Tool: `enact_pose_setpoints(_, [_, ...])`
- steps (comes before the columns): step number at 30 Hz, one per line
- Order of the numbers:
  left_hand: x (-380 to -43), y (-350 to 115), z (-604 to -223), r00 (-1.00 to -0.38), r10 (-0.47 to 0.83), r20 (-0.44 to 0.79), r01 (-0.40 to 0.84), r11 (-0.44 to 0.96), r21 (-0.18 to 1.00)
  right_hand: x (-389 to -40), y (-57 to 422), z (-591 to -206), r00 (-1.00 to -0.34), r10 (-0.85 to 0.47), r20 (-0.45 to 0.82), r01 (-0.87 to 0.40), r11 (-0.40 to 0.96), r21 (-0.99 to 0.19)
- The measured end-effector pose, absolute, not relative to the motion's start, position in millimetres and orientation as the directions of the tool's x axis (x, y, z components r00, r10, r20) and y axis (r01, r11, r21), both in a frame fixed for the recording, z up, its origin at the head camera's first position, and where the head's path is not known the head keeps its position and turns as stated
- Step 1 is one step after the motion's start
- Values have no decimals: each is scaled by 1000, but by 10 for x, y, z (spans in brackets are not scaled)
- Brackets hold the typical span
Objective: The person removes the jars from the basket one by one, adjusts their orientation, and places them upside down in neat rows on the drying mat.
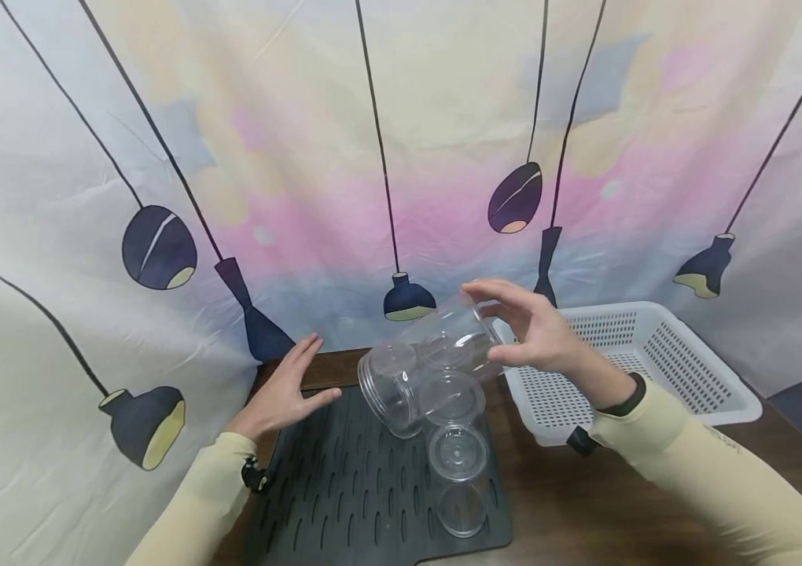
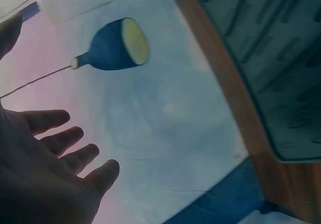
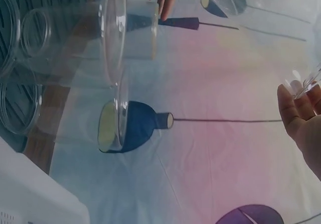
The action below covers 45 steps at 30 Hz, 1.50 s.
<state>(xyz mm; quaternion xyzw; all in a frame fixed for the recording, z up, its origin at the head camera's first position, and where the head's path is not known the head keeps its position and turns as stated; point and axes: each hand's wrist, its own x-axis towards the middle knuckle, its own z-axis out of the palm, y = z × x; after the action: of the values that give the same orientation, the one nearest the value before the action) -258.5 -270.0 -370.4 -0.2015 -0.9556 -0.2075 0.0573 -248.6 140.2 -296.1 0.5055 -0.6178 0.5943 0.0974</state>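
Note:
My right hand (image 1: 538, 334) grips one end of a clear plastic jar (image 1: 436, 346), thumb on the near side and fingers over the far side. The jar is tilted, its rimmed end pointing down and left. In the right wrist view, the fingertips (image 3: 296, 103) pinch the clear edge. Below and beside it, several clear jars (image 1: 459, 453) stand in a row along the right part of a dark grey ribbed mat (image 1: 351, 487); the held jar partly overlaps them. To the left, my left hand (image 1: 282, 399) hovers by the mat with fingers spread, holding nothing.
A white perforated plastic basket (image 1: 549, 432) sits on the brown wooden table (image 1: 585, 503) to the right, partly behind my right forearm. Behind the table hangs a pastel cloth (image 1: 316, 196) printed with dark hanging lamps.

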Motion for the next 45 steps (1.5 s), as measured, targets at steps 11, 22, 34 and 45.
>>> enact_pose_setpoints(11, [-2482, -2867, -4195, -944, 319, 81, 325, 870, 370, -2451, 1251, -3005, -446, -565, 694, -767, -158, -622])
enact_pose_setpoints(22, [-2416, -2974, -4509, -951, 308, 12, 293, 893, 342, -2353, 1154, -2930, -453, -582, 675, -849, 50, -527])
enact_pose_setpoints(34, [-2345, -3064, -4749, -942, 331, -51, 290, 884, 365, -2295, 1027, -2945, -488, -588, 646, -850, 150, -506])
enact_pose_setpoints(45, [-2296, -3076, -4868, -932, 339, -132, 259, 873, 413, -2265, 938, -2939, -489, -623, 610, -842, 153, -518])
